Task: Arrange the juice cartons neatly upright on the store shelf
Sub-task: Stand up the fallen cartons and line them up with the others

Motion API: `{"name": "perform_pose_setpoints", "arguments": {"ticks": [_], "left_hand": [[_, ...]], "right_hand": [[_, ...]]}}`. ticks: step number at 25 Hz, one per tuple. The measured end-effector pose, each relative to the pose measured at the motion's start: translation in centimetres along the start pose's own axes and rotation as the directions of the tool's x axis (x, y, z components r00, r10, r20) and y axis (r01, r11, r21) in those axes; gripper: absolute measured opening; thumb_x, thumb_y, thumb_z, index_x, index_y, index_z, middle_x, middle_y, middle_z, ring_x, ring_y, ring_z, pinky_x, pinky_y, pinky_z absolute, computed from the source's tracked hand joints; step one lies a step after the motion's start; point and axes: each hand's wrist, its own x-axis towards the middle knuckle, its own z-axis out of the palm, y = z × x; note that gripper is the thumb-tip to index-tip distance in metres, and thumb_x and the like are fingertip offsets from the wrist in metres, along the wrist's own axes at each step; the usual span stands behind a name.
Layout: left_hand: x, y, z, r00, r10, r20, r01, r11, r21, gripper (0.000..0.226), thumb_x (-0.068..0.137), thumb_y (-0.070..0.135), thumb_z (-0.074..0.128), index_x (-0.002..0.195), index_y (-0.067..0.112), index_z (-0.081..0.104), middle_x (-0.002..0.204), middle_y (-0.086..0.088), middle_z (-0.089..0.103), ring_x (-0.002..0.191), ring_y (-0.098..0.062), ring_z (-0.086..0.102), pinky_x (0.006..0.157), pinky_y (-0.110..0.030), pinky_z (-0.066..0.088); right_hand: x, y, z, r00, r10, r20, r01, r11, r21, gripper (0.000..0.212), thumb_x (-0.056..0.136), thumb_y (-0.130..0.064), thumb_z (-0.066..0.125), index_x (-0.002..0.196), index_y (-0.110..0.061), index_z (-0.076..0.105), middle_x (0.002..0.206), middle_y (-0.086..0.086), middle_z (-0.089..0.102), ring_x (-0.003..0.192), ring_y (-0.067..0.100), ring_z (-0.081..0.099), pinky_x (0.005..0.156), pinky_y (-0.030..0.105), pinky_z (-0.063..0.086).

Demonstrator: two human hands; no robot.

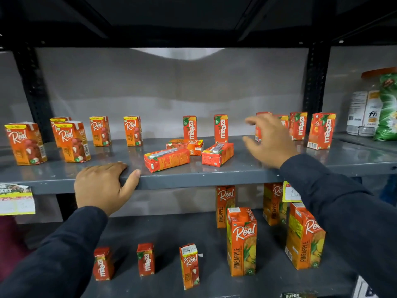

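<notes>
Nearest, on the lower grey metal shelf [214, 284], small orange cartons and tall orange pineapple juice cartons [241, 241] all stand upright. Above it, the left hand [103, 186] rests on the front lip of the grey metal upper shelf [193, 179], fingers curled over the edge and thumb hooked beneath; its grip has nothing but the shelf itself, apparently as a brace.

Just behind that lip, three small orange cartons lie toppled near the middle: a long fallen carton [167, 159] closest to the edge, a second fallen carton [217, 154] to its right, and a third flat carton [185, 146] tucked behind them.

Further back, the right hand [269, 140] hovers blurred, fingers spread wide and empty, close to a small orange Maaza carton [258, 130] at the head of the right-hand row; whether it touches it I cannot tell. Upright lychee cartons [68, 140] fill the back left.

The step in hand looks like tidying the right row. Next, the three fallen cartons likely need lifting, turning upright and setting into line with the standing ones.
</notes>
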Motion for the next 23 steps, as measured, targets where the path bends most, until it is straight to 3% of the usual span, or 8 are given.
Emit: {"name": "perform_pose_setpoints", "arguments": {"ticks": [1,3,5,9,11,16,19,23], "left_hand": [[0.1,0.0,0.0,1.000,-0.001,0.008,0.001,1.000,0.002,0.068,0.091,0.061,0.029,0.081,0.009,0.072,0.065,-0.009,0.067,0.059,-0.034,0.062,0.058,-0.035,0.041],[0.1,-0.1,0.0,1.000,-0.005,0.013,0.005,1.000,0.002,0.068,0.091,0.061,0.028,0.082,0.010,0.072,0.066,-0.009,0.068,0.060,-0.033,0.062,0.059,-0.035,0.040],[0.0,-0.2,0.1,1.000,-0.010,0.013,0.010,1.000,0.006,0.068,0.091,0.061,0.029,0.082,0.010,0.073,0.067,-0.009,0.069,0.061,-0.034,0.063,0.059,-0.035,0.041],[0.0,-0.2,0.2,1.000,-0.010,0.009,0.010,1.000,0.010,0.068,0.092,0.060,0.030,0.083,0.009,0.073,0.066,-0.009,0.068,0.059,-0.034,0.063,0.059,-0.036,0.041],[0.0,-0.3,0.2,1.000,-0.005,0.007,0.005,1.000,0.017,0.068,0.092,0.060,0.030,0.083,0.010,0.073,0.067,-0.009,0.069,0.060,-0.034,0.063,0.060,-0.036,0.042],[0.0,-0.3,0.3,1.000,-0.007,0.001,0.007,1.000,0.024,0.066,0.091,0.060,0.032,0.084,0.009,0.074,0.068,-0.010,0.070,0.060,-0.034,0.064,0.062,-0.037,0.044],[0.0,-0.3,0.4,1.000,-0.012,-0.004,0.012,1.000,0.026,0.066,0.091,0.059,0.032,0.084,0.009,0.074,0.067,-0.010,0.070,0.060,-0.034,0.063,0.062,-0.037,0.044],[0.0,-0.3,0.3,1.000,-0.016,-0.002,0.016,1.000,0.027,0.067,0.091,0.060,0.031,0.083,0.009,0.074,0.066,-0.010,0.069,0.060,-0.034,0.063,0.062,-0.037,0.044]], "right_hand": [[0.2,-1.1,0.3,0.983,-0.012,0.186,-0.010,0.993,0.119,0.047,0.079,-0.031,0.061,0.125,-0.025,0.054,0.129,0.003,0.054,0.122,0.025,0.047,0.099,0.036,0.036],[0.7,-3.1,1.2,0.851,-0.031,0.524,-0.104,0.969,0.226,0.059,0.077,-0.026,0.064,0.133,-0.033,0.047,0.142,-0.001,0.045,0.132,0.019,0.037,0.104,0.037,0.034],[1.0,-4.3,2.1,0.732,-0.057,0.679,-0.161,0.954,0.254,0.069,0.077,-0.032,0.067,0.140,-0.035,0.039,0.145,-0.001,0.038,0.132,0.018,0.034,0.102,0.036,0.034],[0.1,-4.0,3.1,0.718,-0.096,0.690,-0.090,0.969,0.229,0.083,0.066,-0.069,0.065,0.139,-0.044,0.033,0.147,-0.011,0.033,0.133,0.014,0.024,0.099,0.033,0.026],[-0.4,-3.9,2.8,0.727,-0.124,0.676,-0.043,0.973,0.225,0.089,0.057,-0.073,0.068,0.136,-0.052,0.031,0.146,-0.017,0.031,0.128,0.006,0.020,0.096,0.031,0.026],[-0.4,-4.1,2.0,0.737,-0.179,0.651,-0.152,0.895,0.419,0.071,0.061,-0.047,0.083,0.122,-0.054,0.046,0.126,-0.028,0.040,0.113,-0.008,0.038,0.086,0.012,0.034],[-0.5,-4.2,1.6,0.743,-0.192,0.641,-0.209,0.844,0.495,0.056,0.067,-0.035,0.083,0.111,-0.053,0.052,0.120,-0.029,0.045,0.110,-0.014,0.045,0.078,0.003,0.040],[-0.2,-3.7,1.7,0.838,-0.005,0.545,-0.356,0.752,0.555,0.034,0.080,-0.033,0.072,0.110,-0.040,0.058,0.114,-0.013,0.057,0.108,0.010,0.055,0.078,0.019,0.048]]}}
